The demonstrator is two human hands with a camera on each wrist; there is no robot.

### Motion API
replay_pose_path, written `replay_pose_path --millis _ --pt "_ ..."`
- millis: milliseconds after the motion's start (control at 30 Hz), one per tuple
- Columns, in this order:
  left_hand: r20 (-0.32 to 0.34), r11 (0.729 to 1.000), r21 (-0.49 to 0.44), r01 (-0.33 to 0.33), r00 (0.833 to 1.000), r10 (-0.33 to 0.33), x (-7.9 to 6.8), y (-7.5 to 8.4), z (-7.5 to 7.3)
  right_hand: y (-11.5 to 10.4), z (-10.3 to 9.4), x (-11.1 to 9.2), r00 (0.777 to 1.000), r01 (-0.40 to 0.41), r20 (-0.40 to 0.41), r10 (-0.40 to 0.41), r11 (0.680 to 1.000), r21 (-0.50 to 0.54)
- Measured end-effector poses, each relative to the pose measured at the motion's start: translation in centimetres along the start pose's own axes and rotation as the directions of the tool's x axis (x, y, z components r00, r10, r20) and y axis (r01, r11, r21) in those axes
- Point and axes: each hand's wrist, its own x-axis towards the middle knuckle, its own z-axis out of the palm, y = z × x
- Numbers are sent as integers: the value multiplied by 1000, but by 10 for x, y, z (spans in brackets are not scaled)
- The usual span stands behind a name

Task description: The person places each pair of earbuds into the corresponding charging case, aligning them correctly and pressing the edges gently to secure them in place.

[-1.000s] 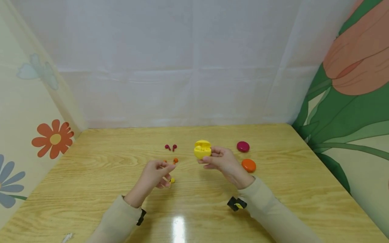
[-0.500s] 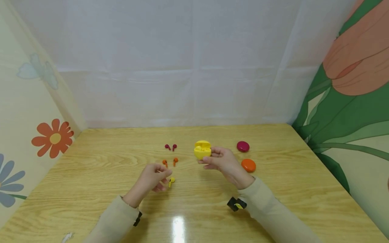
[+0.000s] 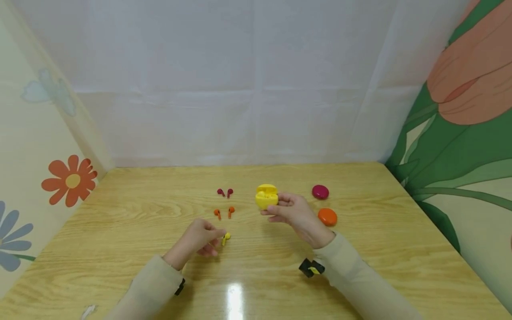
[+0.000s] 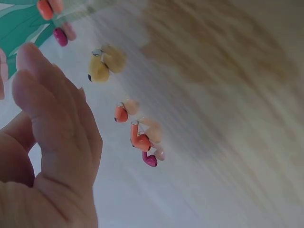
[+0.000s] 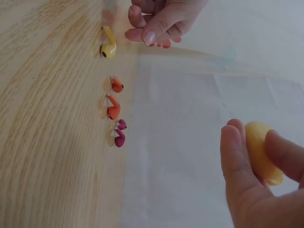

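In the head view my right hand (image 3: 298, 218) holds a yellow earbud case (image 3: 266, 200) above the table, its lid up; a rounded yellow bump shows inside on the left. Seen from the right wrist, thumb and fingers pinch the case (image 5: 260, 154) from both sides. My left hand (image 3: 198, 240) hovers beside a single yellow earbud (image 3: 226, 238) lying on the wood, thumb pointing toward it. The right wrist view has that earbud (image 5: 109, 43) apart from the fingertips, which hold nothing. The left wrist view places it (image 4: 98, 69) past the fingertips.
Two orange earbuds (image 3: 231, 212) and two magenta earbuds (image 3: 230, 193) lie farther back on the wooden table (image 3: 140, 200). To the right sit a magenta case (image 3: 320, 192) and an orange case (image 3: 327, 217), both closed. A white cloth wall (image 3: 256, 89) stands behind.
My left hand has drawn back a little toward me and lowered, uncovering the orange earbuds and the yellow earbud. The right hand and the yellow case have stayed in place.
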Motion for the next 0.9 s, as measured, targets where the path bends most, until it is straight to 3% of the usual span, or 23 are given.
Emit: replay_pose_path --millis 900 --pt "91 992 107 59 993 -69 19 -4 7 -1 -1 -1 1000 15 8 -15 1000 -12"
